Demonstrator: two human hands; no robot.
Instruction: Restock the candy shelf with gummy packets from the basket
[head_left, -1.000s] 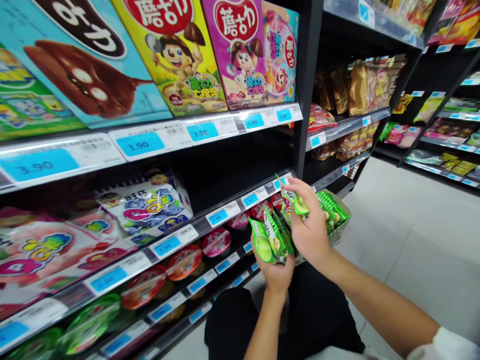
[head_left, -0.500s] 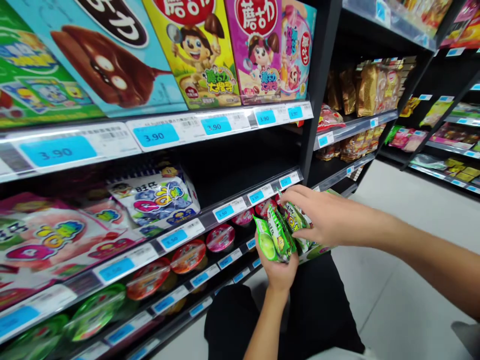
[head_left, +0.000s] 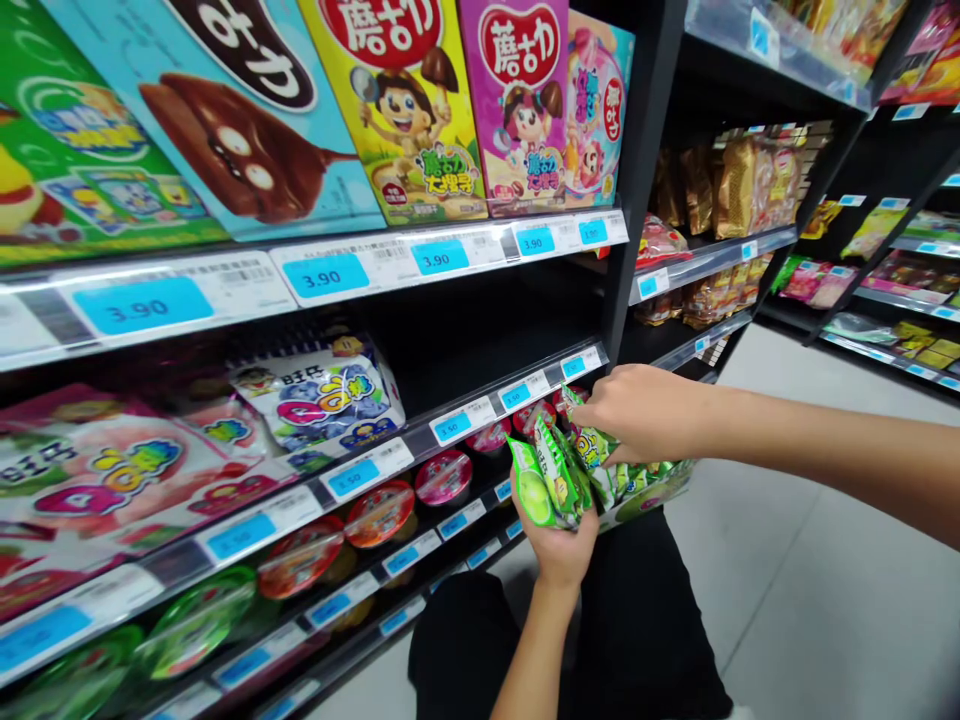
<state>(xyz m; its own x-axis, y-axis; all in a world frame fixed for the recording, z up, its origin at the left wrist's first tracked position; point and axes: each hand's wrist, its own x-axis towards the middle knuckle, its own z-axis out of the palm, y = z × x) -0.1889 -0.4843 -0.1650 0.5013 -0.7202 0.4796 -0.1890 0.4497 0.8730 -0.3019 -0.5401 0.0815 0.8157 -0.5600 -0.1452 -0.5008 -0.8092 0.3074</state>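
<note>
My left hand (head_left: pixel 561 545) is closed under a bunch of green snack packets (head_left: pixel 551 475), held upright in front of the middle shelf. My right hand (head_left: pixel 637 412) reaches in from the right, fingers curled on one more green packet (head_left: pixel 592 440) at the right side of the bunch. Below the right hand a green carton (head_left: pixel 652 492) with more of these packets shows partly, mostly hidden by the hand and packets.
Black shelving fills the left: big snack boxes (head_left: pixel 420 100) on top, blue price tags (head_left: pixel 326 273) on the rails, soft bags (head_left: pixel 315 395) below, jelly cups (head_left: pixel 379 512) lower down. An empty dark gap lies on the middle shelf. More shelves (head_left: pixel 720 190) stand at right; pale floor (head_left: pixel 810 580).
My right hand swung down from upright beside the bunch to reach across from the right onto the packets. The carton is now mostly covered. The view shifted slightly left.
</note>
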